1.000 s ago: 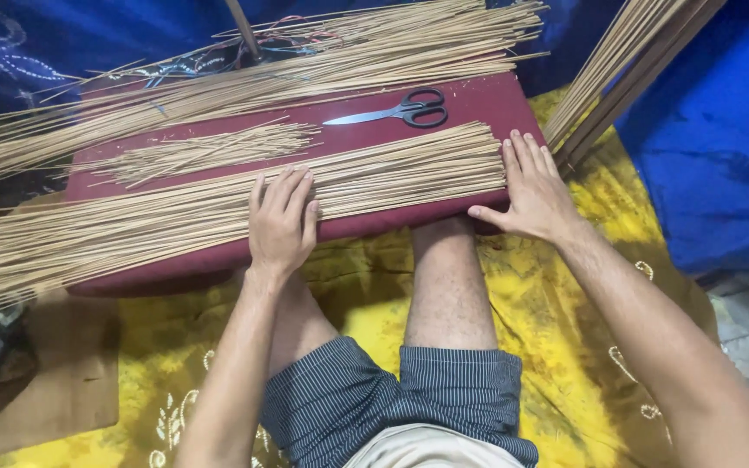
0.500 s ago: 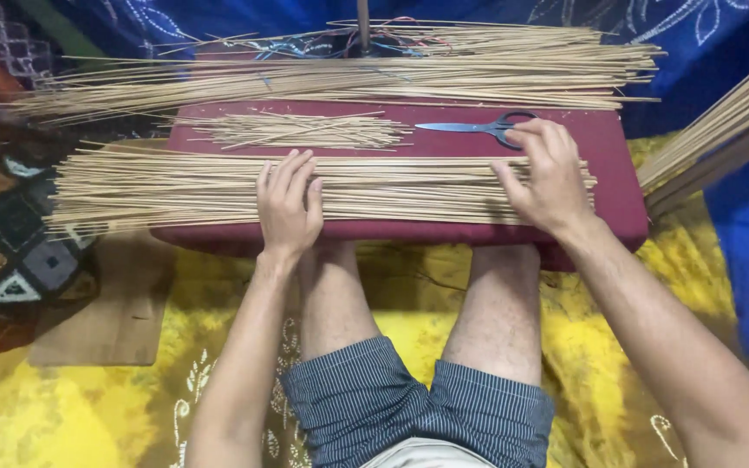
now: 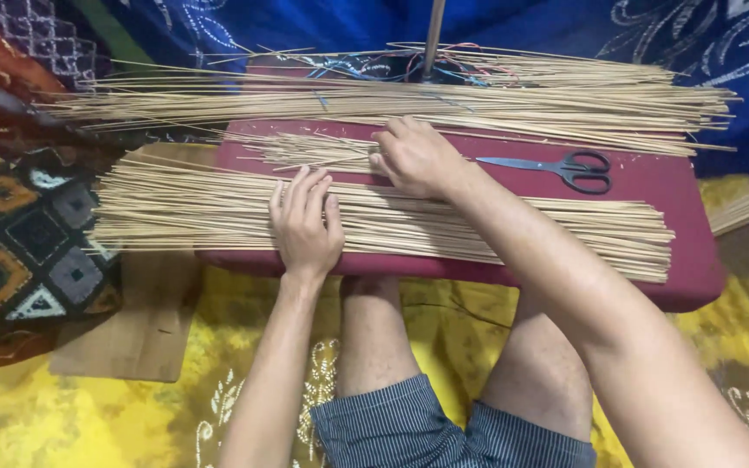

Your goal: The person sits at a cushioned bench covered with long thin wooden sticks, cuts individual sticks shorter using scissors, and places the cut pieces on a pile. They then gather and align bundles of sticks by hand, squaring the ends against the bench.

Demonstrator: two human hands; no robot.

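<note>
A long maroon cushioned board (image 3: 669,186) lies across my knees. A wide layer of thin bamboo sticks (image 3: 513,230) is spread along its near edge. My left hand (image 3: 307,221) rests flat on these sticks, fingers apart. My right hand (image 3: 416,158) reaches across to a small loose bunch of shorter sticks (image 3: 305,151) in the middle of the board, and its curled fingers touch that bunch's right end. Whether it grips any stick is hidden. Black-handled scissors (image 3: 565,167) lie on the board to the right of that hand.
A bigger pile of long sticks (image 3: 444,100) runs along the board's far edge, with an upright pole (image 3: 433,39) behind it. A patterned cloth (image 3: 19,234) and a wooden plank (image 3: 145,325) sit at left. Yellow cloth (image 3: 62,416) covers the floor; blue fabric hangs behind.
My right hand has left the right end of the near stick layer and crossed left to the small bunch. The view has swung to the right. My left hand stays put.
</note>
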